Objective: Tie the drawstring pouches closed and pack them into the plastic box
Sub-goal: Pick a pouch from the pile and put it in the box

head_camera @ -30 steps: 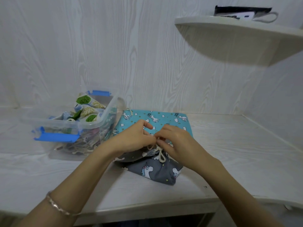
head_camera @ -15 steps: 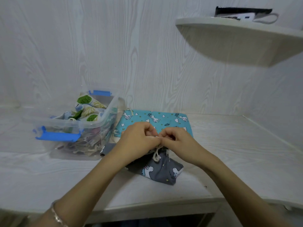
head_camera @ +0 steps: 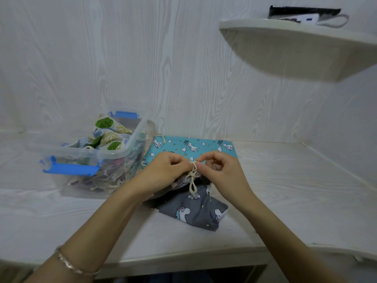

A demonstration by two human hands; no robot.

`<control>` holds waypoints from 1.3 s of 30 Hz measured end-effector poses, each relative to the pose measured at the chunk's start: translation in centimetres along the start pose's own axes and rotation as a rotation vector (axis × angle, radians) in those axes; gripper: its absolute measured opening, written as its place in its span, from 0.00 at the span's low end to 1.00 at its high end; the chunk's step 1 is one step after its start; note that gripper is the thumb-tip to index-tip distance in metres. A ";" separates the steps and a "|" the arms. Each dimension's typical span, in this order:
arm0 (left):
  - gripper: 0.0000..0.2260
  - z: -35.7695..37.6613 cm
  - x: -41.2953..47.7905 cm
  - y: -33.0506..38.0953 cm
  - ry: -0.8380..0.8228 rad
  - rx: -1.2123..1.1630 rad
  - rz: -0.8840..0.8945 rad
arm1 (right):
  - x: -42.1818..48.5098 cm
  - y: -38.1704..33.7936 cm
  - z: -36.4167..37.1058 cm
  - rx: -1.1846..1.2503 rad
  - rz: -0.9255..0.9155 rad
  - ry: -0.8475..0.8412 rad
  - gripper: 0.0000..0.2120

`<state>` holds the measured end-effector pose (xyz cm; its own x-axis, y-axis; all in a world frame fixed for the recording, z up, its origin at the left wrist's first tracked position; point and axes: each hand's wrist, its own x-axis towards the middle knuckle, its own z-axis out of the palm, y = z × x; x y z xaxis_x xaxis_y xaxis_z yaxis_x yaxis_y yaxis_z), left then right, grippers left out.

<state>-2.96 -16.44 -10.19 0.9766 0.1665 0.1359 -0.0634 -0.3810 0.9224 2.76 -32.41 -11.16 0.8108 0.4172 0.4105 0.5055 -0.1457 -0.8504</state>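
Cord (head_camera: 192,178) shows between L hand (head_camera: 169,170) & R hand (head_camera: 222,172), touching 0.5 s back; I see both hands' fingers pinching it above grey pouch (head_camera: 193,211). Plastic box (head_camera: 114,154) holds leaf-print pouches (head_camera: 108,133).

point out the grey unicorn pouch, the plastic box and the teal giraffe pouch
grey unicorn pouch (head_camera: 195,214), head view, lower grey fabric
plastic box (head_camera: 69,168), head view, blue front latch
teal giraffe pouch (head_camera: 206,144), head view, flat printed top
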 end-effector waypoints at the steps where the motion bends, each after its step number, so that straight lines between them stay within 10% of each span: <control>1: 0.09 0.1 0.0 0.0 -0.005 -0.013 -0.024 | 0.0 0.4 0.2 -0.052 -0.057 0.047 0.04; 11: 0.07 -0.1 0.1 -0.5 -0.112 -0.236 -0.056 | 0.0 0.8 -0.4 -0.142 -0.112 -0.017 0.08; 21: 0.05 -0.6 0.1 -0.3 0.226 0.315 0.101 | 1.1 1.0 -3.1 -0.790 -0.232 -0.007 0.10; 27: 0.06 -0.5 -0.4 -0.6 0.305 0.652 0.245 | 1.2 0.6 -3.9 -0.495 -0.043 -0.226 0.03; 30: 0.07 -0.7 0.2 -0.6 0.329 0.706 0.272 | 1.0 1.1 -2.5 -0.411 0.011 -0.412 0.25; 33: 0.10 -0.7 0.2 -1.2 0.366 0.842 0.305 | 1.3 1.5 -1.0 -0.454 -0.060 -0.364 0.08; 36: 0.04 -0.6 -1.4 -0.7 0.513 0.551 0.273 | 2.4 1.2 -1.0 -0.384 -0.050 -0.171 0.07; 39: 0.24 -0.4 -1.6 1.1 0.019 -0.073 -0.318 | 3.4 -0.1 -1.0 -0.217 -0.092 -0.066 0.06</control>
<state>-4.65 -16.77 -9.21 0.9459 0.2839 -0.1571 0.2289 -0.2406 0.9432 5.78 -31.88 -9.32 0.7408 0.4944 0.4547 0.6338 -0.2904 -0.7169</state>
